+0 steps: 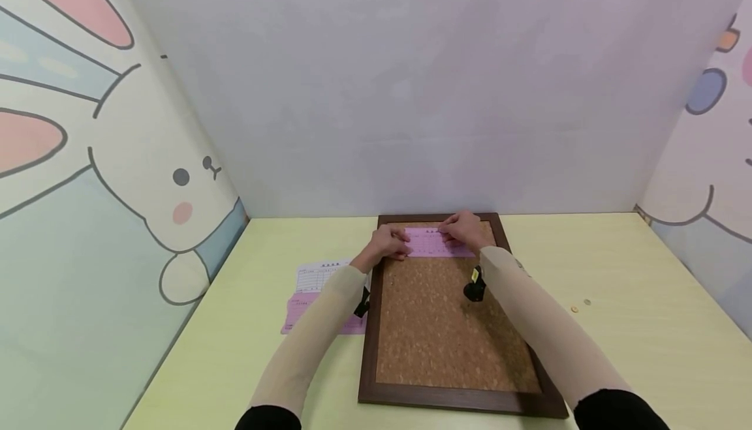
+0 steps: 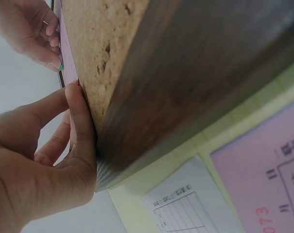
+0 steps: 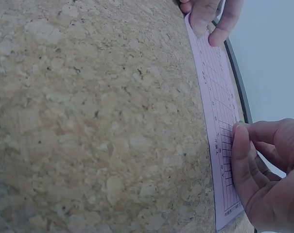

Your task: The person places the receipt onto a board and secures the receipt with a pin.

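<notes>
A pink printed slip (image 1: pixel 427 242) with a ruled grid lies across the top of a cork board (image 1: pixel 452 325) in a dark wooden frame. At the slip's left end, my left hand (image 1: pixel 390 242) rests its fingertips on the paper, spread apart in the right wrist view. My right hand (image 1: pixel 464 229) pinches a small green pin (image 3: pixel 241 122) between thumb and forefinger, at the slip's upper edge. Only a bit of green shows between those fingertips; whether its point is in the cork is hidden.
Left of the board, partly under the left forearm, lie a white printed form (image 1: pixel 314 278) and a pink form (image 1: pixel 299 306). Two small round pieces (image 1: pixel 574 309) sit on the pale yellow table (image 1: pixel 623 352) to the right. A plain wall (image 1: pixel 411 91) rises behind the board.
</notes>
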Demonstrator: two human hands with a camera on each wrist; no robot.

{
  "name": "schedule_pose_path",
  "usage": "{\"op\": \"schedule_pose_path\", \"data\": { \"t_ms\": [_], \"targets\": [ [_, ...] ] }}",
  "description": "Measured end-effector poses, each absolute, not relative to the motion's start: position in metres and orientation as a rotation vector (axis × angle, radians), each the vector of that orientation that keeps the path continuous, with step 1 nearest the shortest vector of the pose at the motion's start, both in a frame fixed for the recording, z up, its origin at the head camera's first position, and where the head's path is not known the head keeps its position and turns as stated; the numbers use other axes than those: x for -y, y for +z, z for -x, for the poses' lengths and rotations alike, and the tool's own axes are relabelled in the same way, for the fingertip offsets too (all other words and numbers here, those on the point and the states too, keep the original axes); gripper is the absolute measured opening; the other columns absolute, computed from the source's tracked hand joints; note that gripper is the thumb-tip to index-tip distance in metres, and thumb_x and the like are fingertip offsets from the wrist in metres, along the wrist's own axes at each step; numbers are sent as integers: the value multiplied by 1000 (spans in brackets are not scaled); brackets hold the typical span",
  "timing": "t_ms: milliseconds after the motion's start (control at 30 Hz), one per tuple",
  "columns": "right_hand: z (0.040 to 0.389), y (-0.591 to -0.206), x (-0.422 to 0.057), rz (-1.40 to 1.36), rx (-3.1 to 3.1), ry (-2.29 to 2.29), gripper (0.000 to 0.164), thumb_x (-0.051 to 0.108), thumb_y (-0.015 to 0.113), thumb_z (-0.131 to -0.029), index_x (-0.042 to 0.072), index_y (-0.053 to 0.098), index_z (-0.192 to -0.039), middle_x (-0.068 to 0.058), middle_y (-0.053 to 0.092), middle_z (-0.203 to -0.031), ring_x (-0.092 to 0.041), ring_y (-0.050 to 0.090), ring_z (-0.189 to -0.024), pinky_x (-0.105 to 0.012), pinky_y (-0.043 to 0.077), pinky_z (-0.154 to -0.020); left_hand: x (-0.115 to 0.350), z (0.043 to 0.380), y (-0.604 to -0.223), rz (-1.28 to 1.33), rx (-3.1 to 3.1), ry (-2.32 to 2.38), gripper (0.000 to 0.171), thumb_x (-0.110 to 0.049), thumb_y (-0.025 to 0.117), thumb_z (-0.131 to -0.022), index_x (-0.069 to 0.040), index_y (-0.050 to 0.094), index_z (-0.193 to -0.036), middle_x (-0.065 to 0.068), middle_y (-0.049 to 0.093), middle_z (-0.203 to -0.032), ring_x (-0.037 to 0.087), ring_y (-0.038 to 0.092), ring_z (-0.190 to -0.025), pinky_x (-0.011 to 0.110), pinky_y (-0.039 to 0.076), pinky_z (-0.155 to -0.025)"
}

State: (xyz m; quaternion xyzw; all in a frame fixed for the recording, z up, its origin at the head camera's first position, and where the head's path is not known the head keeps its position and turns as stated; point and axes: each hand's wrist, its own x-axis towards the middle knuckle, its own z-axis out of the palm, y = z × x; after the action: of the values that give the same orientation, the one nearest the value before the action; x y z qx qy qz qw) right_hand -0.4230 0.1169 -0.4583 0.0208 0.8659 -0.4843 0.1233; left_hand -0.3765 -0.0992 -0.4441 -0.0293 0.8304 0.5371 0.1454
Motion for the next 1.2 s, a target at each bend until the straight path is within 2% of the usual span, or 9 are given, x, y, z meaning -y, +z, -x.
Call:
{"op": "schedule_pose_path", "data": {
  "t_ms": [233, 467, 733, 1067, 1200],
  "targets": [
    [427, -453, -115, -65, -2538, -1360, 30, 20, 66, -99, -3, 71, -117, -5, 72, -81, -10, 64, -64, -22, 55, -59, 99, 380, -443, 97, -2391, 1557, 23, 7, 72, -88, 8, 67, -111, 7, 62, -86, 8, 60, -57, 19, 56, -57],
    [428, -451, -115, -41, -2530, -1305, 27, 20, 66, -97, -3, 73, -109, -2, 65, -76, -14, 58, -66, -24, 49, -60, 101, 379, -443, 117, -2391, 1553, 22, 7, 73, -88, 6, 67, -110, 7, 62, -82, 8, 60, -56, 19, 55, -56],
    [431, -448, -117, -37, -2528, -1280, 29, 19, 65, -97, -4, 72, -113, -3, 66, -79, -14, 59, -68, -24, 49, -62, 101, 381, -439, 96, -2384, 1556, 25, 7, 74, -87, 7, 67, -112, 8, 62, -85, 8, 60, -55, 20, 56, -56],
    [432, -444, -118, 9, -2571, -1240, 19, 16, 64, -95, 0, 71, -92, 0, 57, -65, -14, 55, -61, -25, 44, -58, 97, 384, -439, 108, -2407, 1544, 23, 5, 75, -87, 5, 68, -109, 7, 61, -83, 8, 60, -56, 20, 56, -57],
    [428, -447, -120, 1, -2575, -1209, 19, 17, 62, -96, 0, 71, -91, -1, 58, -66, -15, 55, -62, -26, 45, -58, 95, 383, -443, 117, -2391, 1544, 21, 6, 75, -87, 5, 69, -108, 8, 61, -85, 8, 60, -56, 20, 57, -58]
  ]
}}
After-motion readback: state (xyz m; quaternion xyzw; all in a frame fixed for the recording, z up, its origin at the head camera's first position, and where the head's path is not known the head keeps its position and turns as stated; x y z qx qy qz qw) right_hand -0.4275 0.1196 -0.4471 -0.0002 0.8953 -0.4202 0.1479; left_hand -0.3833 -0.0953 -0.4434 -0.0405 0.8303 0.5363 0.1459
